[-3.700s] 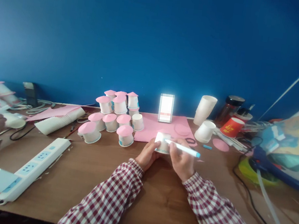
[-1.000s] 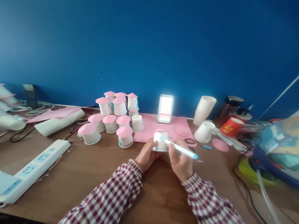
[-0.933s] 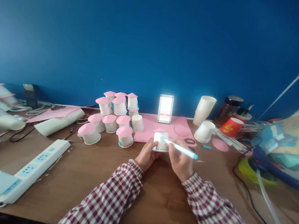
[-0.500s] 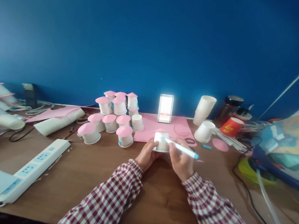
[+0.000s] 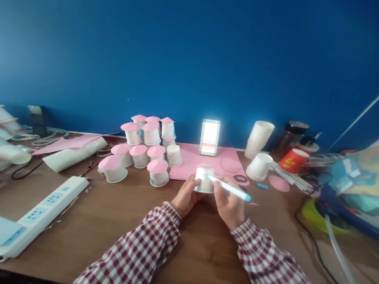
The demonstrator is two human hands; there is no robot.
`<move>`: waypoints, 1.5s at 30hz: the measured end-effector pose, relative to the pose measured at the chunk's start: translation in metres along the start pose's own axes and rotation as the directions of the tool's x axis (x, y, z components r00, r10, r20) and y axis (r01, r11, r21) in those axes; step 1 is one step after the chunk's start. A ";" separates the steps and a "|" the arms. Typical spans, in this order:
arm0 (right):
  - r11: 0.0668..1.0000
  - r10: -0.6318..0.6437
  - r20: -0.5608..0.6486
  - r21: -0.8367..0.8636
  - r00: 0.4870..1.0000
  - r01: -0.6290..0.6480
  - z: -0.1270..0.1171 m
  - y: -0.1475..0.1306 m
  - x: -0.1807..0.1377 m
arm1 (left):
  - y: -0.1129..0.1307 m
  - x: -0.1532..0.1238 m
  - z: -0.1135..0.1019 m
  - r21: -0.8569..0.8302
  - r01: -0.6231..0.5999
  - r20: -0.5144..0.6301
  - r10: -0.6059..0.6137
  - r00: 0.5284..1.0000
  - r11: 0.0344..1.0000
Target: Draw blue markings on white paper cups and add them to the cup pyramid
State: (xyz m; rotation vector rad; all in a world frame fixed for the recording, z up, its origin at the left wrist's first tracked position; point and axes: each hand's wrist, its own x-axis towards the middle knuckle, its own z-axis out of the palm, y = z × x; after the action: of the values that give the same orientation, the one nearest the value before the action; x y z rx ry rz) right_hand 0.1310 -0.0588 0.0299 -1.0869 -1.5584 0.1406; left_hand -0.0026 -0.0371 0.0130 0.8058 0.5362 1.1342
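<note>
The left hand (image 5: 186,196) holds the little paper cup (image 5: 205,180) on the table (image 5: 122,226), and the right hand (image 5: 229,204) grips a pen (image 5: 229,188) whose tip points left, touching the cup's side.

Craft desk: paper cups (image 5: 146,152), glue gun (image 5: 348,212)
</note>
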 end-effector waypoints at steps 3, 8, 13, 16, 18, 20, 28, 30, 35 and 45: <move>1.000 0.009 -0.024 0.016 1.000 -0.009 0.000 0.002 0.000 | 0.001 0.000 0.001 -0.013 0.004 0.002 -0.004 1.000 1.000; 0.995 0.095 -0.135 0.022 0.986 -0.092 -0.001 0.006 0.006 | 0.001 0.000 -0.001 -0.074 0.038 -0.043 -0.041 0.998 0.997; 0.996 0.080 -0.100 0.036 0.992 -0.077 0.000 0.006 0.005 | 0.001 0.000 -0.001 -0.103 0.055 -0.047 -0.060 0.997 0.993; 0.996 0.074 -0.049 0.049 0.996 -0.071 0.000 0.005 0.002 | 0.002 0.000 0.001 -0.092 0.045 -0.023 -0.048 0.999 0.995; 0.997 0.071 -0.058 0.042 0.996 -0.068 0.000 0.005 0.002 | 0.002 0.000 0.002 -0.089 0.045 -0.027 -0.047 0.999 0.995; 0.998 0.060 -0.076 0.027 0.995 -0.058 0.000 0.005 0.002 | 0.003 -0.001 0.003 -0.087 0.047 -0.027 -0.050 0.998 0.995; 0.998 0.055 -0.078 0.014 0.995 -0.054 0.000 0.004 0.003 | 0.003 -0.001 0.004 -0.086 0.038 -0.020 -0.039 0.999 0.996; 0.997 0.068 -0.070 0.026 0.995 -0.066 0.000 0.005 0.003 | 0.003 -0.001 0.004 -0.085 0.039 -0.019 -0.041 0.999 0.996; 0.994 0.098 -0.050 0.056 0.994 -0.096 0.001 0.007 0.001 | 0.003 -0.002 0.005 -0.086 0.029 -0.026 -0.032 0.999 0.996; 0.992 0.120 -0.038 0.027 0.992 -0.119 0.000 0.004 0.002 | 0.001 -0.001 0.003 -0.069 0.011 -0.016 -0.013 1.000 0.998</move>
State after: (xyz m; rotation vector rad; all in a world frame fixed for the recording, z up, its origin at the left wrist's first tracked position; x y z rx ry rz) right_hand 0.1337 -0.0552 0.0290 -1.1570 -1.4524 0.2180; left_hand -0.0010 -0.0387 0.0159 0.7332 0.5120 1.1432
